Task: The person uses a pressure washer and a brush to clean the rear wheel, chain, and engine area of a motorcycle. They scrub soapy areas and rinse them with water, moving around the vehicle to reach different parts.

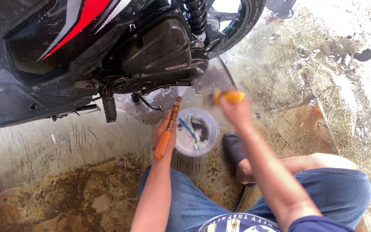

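My left hand (165, 131) grips an orange-handled spray nozzle (168, 129) that points up at the underside of a black scooter (108, 47) and sends out a thin jet of water. My right hand (233, 109), blurred by motion, holds a yellow-orange sponge (228, 96) just right of the jet. Between the hands, on the wet floor, stands a small clear bucket (211, 124) with soapy water, a blue brush and a dark rag inside.
The scooter's engine case, kickstand (147, 102), footpeg (109, 109) and rear wheel (241, 21) fill the top. My knees in blue shorts and a dark shoe (233, 148) are at the bottom. A black hose (239, 198) runs by the shoe. Foam lies at right.
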